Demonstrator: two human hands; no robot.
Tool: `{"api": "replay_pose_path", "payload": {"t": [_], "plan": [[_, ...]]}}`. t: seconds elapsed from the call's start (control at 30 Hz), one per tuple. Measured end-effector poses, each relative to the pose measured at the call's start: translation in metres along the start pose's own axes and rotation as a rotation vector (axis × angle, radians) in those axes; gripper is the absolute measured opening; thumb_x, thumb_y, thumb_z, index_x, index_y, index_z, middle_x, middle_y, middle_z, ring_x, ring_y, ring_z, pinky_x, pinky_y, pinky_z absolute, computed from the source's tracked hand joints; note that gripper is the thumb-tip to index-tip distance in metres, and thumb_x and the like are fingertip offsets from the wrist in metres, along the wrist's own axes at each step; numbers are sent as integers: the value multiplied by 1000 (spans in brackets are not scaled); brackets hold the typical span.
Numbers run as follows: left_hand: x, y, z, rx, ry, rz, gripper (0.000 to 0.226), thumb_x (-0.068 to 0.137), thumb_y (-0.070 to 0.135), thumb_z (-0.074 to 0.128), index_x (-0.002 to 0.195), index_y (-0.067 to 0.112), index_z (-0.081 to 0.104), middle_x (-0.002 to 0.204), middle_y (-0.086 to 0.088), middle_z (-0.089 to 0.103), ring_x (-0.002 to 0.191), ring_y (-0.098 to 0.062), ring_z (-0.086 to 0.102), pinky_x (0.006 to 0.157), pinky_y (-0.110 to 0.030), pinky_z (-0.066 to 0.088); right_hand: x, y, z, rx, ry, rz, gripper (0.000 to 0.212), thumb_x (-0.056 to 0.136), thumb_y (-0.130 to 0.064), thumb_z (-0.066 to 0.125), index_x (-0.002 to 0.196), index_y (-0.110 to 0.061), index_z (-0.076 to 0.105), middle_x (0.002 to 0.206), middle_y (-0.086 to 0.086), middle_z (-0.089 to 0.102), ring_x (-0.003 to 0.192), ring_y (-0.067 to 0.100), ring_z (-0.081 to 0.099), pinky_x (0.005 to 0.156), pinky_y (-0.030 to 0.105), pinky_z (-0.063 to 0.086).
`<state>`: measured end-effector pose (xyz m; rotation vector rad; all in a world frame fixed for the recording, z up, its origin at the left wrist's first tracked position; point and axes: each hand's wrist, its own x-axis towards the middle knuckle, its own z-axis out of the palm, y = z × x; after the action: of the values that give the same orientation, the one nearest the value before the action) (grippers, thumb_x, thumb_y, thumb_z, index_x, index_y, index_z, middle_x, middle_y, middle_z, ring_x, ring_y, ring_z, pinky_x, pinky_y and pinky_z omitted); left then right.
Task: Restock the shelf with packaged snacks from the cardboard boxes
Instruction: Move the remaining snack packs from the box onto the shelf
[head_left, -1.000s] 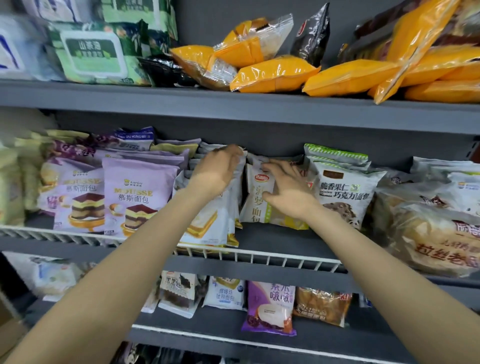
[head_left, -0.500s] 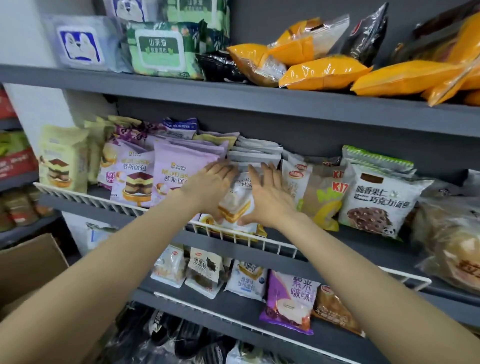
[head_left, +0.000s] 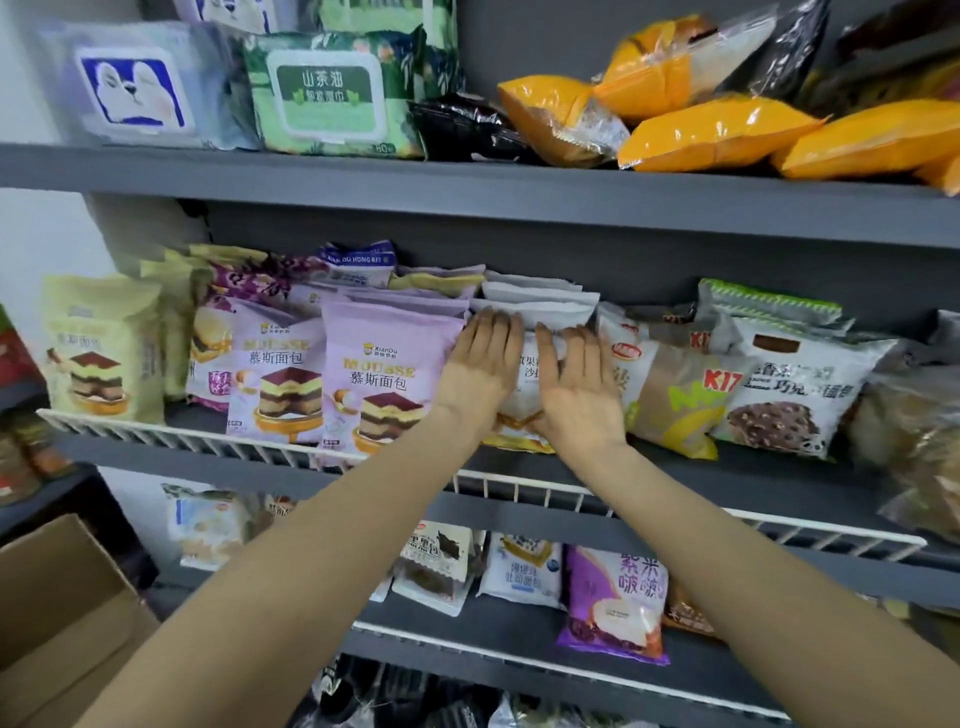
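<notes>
A row of white snack packets (head_left: 535, 312) stands upright on the middle grey shelf (head_left: 727, 473), behind a white wire rail (head_left: 519, 480). My left hand (head_left: 480, 369) lies flat with straight fingers against the left side of the front white packet (head_left: 532, 376). My right hand (head_left: 579, 387) presses flat against its right side. Purple mousse-bread packets (head_left: 387, 384) stand just left of my hands. A brown KIT packet (head_left: 685, 400) and a chocolate-bread packet (head_left: 795, 395) stand to the right. An open cardboard box (head_left: 57, 613) sits at the lower left.
The top shelf holds wet-wipe packs (head_left: 332, 93) and orange bags (head_left: 717, 135). The lower shelf carries more snack packets, among them a purple one (head_left: 618, 603). Cream-coloured cake packets (head_left: 98, 348) stand at the far left of the middle shelf.
My right hand left the packet beside the KIT one and joined my left at the white packets. Both hands now press flat on the front packet. The view has swung left.
</notes>
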<state>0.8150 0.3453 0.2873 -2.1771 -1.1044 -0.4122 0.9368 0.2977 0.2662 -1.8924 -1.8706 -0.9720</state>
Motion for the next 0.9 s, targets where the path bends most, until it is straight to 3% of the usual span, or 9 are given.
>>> {"api": "replay_pose_path", "payload": {"t": [0.1,0.2,0.3,0.37,0.47,0.53,0.73,0.83,0.9], "plan": [[-2,2,-13,-30,-86,-11,81,65,30,78,132,-4,48,121,-21,59,110,-31,60,102,-37,44,0,2,3,16,-32,34,103,41,-36,85,130,-4,43,114,25,56,113,38,42,98,45,47],[6,-2,-25,-111,-229,-21,110,76,51,66,149,0,0,150,-23,22,141,-34,23,119,-40,13,2,7,-4,51,-110,56,120,33,-42,88,136,-4,40,127,29,51,122,44,47,103,46,41],[21,-6,-29,4,-301,-16,111,81,44,66,148,0,-11,156,-24,7,146,-36,6,121,-43,3,7,12,-16,79,-248,29,124,60,-47,82,150,-3,9,154,25,14,145,38,10,117,42,0],[27,-8,-31,92,-352,5,109,81,40,66,148,-2,-9,156,-22,7,146,-34,5,120,-44,0,10,11,-17,23,-266,23,124,58,-46,84,149,1,13,153,24,20,145,36,17,117,44,2],[31,-8,-31,146,-349,18,90,88,31,58,148,-4,0,154,-19,18,144,-32,16,120,-45,-2,12,9,-10,-51,-227,22,128,16,-44,90,129,2,51,121,19,60,114,34,59,105,51,35],[31,-8,-30,178,-341,40,91,87,33,59,147,-5,2,152,-19,24,142,-32,24,119,-48,-3,13,8,-10,-44,-223,31,128,11,-46,89,126,0,54,115,15,62,108,31,62,105,49,32],[28,-23,-38,-68,-371,94,109,72,69,57,148,5,15,151,-12,29,140,-27,28,119,-43,7,9,16,-24,184,-319,61,127,65,-55,75,150,-7,-7,157,11,6,147,25,0,114,40,-15],[51,-42,-51,-564,-327,-73,53,91,38,46,138,14,41,144,-10,45,128,-29,46,104,-36,39,22,27,-41,423,-324,102,110,76,-55,65,151,-14,-3,159,2,0,147,19,-4,116,36,-12],[78,-54,-45,-607,-247,-103,38,94,17,39,130,12,51,138,-13,51,124,-31,49,101,-38,42,39,39,-49,507,-261,144,82,87,-42,57,151,-18,11,158,0,9,146,20,7,118,33,0]]}}
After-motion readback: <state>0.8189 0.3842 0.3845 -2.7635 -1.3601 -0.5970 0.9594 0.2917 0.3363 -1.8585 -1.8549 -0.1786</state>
